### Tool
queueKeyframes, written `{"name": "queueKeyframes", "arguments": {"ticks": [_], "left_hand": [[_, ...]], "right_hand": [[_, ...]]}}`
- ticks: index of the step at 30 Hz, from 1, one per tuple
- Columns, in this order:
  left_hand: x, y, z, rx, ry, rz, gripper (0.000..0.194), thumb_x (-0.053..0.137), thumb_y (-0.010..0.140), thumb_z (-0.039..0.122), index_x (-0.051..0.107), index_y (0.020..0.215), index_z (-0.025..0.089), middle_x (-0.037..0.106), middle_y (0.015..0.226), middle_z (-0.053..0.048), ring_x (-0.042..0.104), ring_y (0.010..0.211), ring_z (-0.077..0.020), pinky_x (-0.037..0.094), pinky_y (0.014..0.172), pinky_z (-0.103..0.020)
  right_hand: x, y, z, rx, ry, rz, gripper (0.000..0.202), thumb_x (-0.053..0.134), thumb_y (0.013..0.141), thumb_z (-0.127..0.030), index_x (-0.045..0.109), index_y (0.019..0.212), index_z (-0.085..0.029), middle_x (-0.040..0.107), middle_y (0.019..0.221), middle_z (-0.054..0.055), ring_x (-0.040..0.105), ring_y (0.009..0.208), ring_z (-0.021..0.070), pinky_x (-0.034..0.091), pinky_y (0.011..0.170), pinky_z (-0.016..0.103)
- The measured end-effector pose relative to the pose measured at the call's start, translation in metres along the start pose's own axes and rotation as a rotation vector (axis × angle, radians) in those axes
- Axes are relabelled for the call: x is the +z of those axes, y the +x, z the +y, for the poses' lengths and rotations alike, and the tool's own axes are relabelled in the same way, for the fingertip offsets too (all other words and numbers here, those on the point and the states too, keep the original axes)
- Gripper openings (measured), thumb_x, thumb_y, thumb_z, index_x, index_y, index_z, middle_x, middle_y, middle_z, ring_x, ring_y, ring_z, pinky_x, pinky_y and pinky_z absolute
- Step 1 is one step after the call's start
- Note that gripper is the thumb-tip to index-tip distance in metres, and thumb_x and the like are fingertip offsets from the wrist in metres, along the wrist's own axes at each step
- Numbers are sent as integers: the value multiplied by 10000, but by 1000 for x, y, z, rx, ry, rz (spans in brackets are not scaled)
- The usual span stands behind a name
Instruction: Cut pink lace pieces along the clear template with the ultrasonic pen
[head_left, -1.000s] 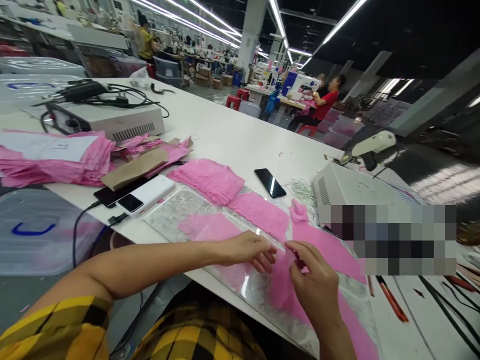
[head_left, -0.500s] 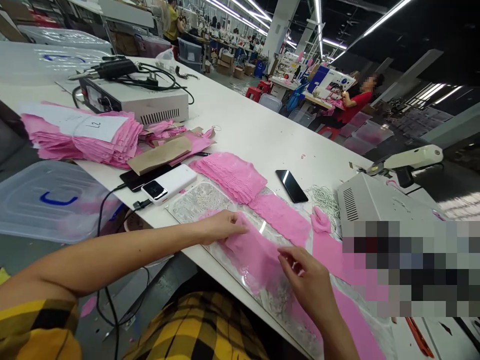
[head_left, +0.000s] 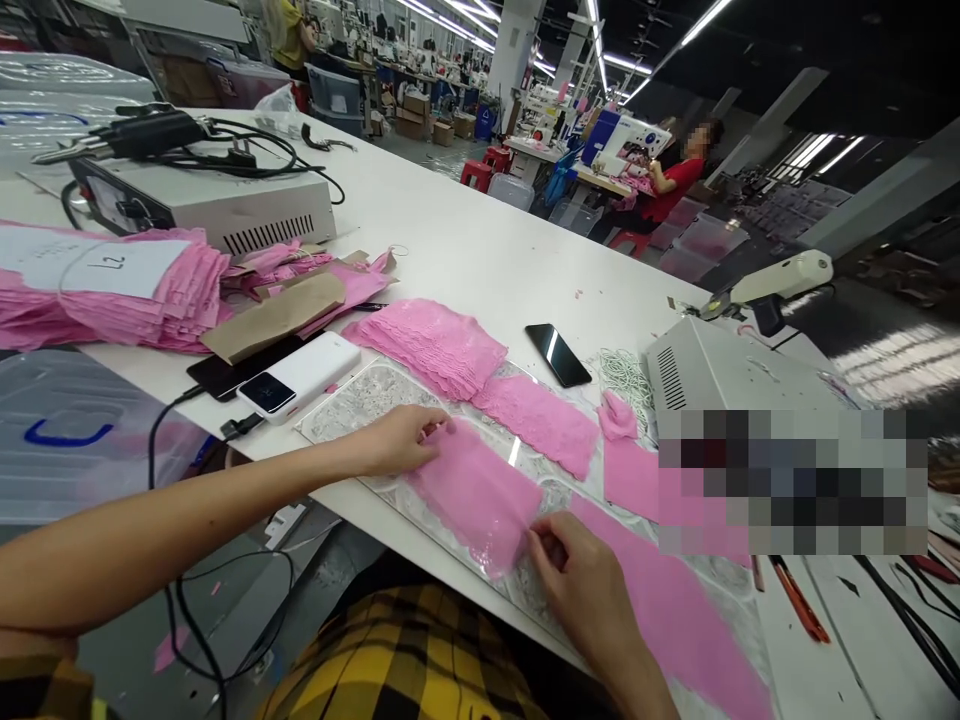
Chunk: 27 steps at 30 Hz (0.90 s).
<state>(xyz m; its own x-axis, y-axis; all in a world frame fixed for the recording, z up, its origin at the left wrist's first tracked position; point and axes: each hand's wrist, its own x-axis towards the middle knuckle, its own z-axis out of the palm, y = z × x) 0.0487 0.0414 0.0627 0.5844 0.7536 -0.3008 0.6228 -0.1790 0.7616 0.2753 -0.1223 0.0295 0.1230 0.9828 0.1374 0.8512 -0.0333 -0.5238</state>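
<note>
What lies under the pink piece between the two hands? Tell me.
Around the pink piece shows a glossy, grey-patterned surface on the white table; that surface probably continues beneath. Anything else directly underneath is covered and cannot be seen.

A large sewing workshop.
From here I see a sewing machine [head_left: 634, 132], pink cloth [head_left: 472, 490] on the white table [head_left: 450, 235], long ceiling lights [head_left: 705, 23].

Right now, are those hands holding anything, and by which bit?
The pink cloth between them: the right hand seems to pinch its right edge; the left hand is at its left end, grip unclear.
</note>
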Motion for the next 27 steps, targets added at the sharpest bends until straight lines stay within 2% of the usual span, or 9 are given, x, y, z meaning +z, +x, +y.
{"name": "queueKeyframes", "arguments": {"ticks": [4, 7, 10, 13, 16, 18, 21, 24, 27], "left_hand": [[-2, -3, -7, 120, 480, 156, 426, 477, 838, 204, 604, 1243, 168, 669, 1008, -81, 634, 856, -211, 502, 738, -310], [2, -6, -15, 385, 719, 280, 436, 415, 888, 174, 577, 1293, 188, 616, 1235, -120, 620, 1039, -255, 501, 878, -390], [6, -8, -22, 656, 805, 285, 402, 387, 923, 181, 615, 1252, 214, 603, 1299, -115, 598, 1122, -274, 459, 975, -461], [13, -7, -18, 757, 761, 289, 351, 398, 949, 211, 666, 1175, 210, 655, 1236, -93, 614, 1102, -255, 452, 999, -455], [32, -1, 3, 894, 614, 149, 339, 413, 966, 189, 657, 1200, 215, 655, 1257, -68, 579, 1197, -221, 396, 1090, -428], [54, 6, 24, 979, 551, -41, 352, 442, 970, 186, 609, 1277, 223, 603, 1338, -61, 519, 1288, -213, 325, 1155, -428], [89, 20, 55, 1062, 529, -259, 389, 432, 994, 225, 527, 1371, 218, 470, 1461, -69, 387, 1399, -226, 195, 1213, -445], [114, 36, 73, 1111, 559, -389, 448, 401, 1015, 317, 420, 1449, 207, 365, 1521, -73, 286, 1447, -242, 57, 1226, -481], [123, 47, 78, 1118, 601, -451, 496, 420, 1009, 369, 351, 1483, 239, 353, 1528, -61, 251, 1458, -240, 13, 1221, -492]], "right_hand": [[5, -1, -6, -44, 12, 4, 185, 496, 866, -290, 611, 744, -211, 618, 668, -8, 569, 560, 112, 418, 510, 224], [-3, -5, 4, -23, 35, 62, 181, 503, 876, -298, 627, 779, -209, 633, 697, -3, 581, 572, 112, 441, 527, 224], [-24, -20, 29, 44, 22, 192, 205, 512, 888, -338, 649, 808, -208, 656, 728, 11, 595, 595, 124, 470, 556, 237], [-47, -45, 62, 111, -52, 365, 231, 529, 884, -380, 673, 824, -210, 676, 743, 19, 605, 599, 134, 483, 564, 248], [-63, -75, 88, 160, -168, 515, 231, 540, 885, -384, 684, 838, -209, 697, 783, 25, 634, 636, 141, 489, 573, 248], [-68, -93, 100, 168, -259, 585, 212, 551, 890, -364, 689, 873, -204, 706, 822, 32, 644, 661, 142, 494, 593, 252], [-67, -113, 109, 142, -361, 658, 172, 567, 897, -297, 690, 954, -190, 709, 876, 45, 657, 740, 148, 514, 684, 269], [-64, -124, 114, 120, -383, 693, 172, 561, 902, -223, 679, 1020, -181, 702, 947, 63, 659, 867, 158, 525, 799, 302], [-61, -133, 119, 126, -403, 726, 194, 565, 896, -196, 672, 1058, -191, 693, 1015, 76, 652, 948, 173, 536, 854, 351]]}}
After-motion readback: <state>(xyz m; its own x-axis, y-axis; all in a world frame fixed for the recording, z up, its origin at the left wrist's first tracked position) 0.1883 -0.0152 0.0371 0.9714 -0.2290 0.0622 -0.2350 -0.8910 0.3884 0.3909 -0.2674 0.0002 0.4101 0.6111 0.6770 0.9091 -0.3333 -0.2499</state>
